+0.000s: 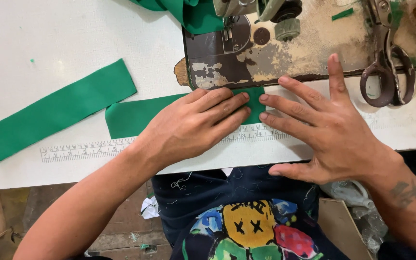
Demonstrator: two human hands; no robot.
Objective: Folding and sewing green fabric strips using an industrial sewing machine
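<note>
My left hand [198, 120] lies flat on a short green fabric strip [131, 115], pressing its right end down on the white table [73, 38]. My right hand [323, 125] is spread flat beside it, its fingertips touching the same folded end of the strip [256, 103] just in front of the sewing machine bed [285, 53]. Both hands hold nothing; they press the cloth. A second, longer green strip [58, 108] lies diagonally to the left, apart from my hands.
A printed ruler [87, 150] runs along the table's front edge. Worn metal scissors [386, 67] rest on the machine bed at the right. More green cloth [188, 14] bunches behind the presser foot [227, 29]. The table edge is near my lap.
</note>
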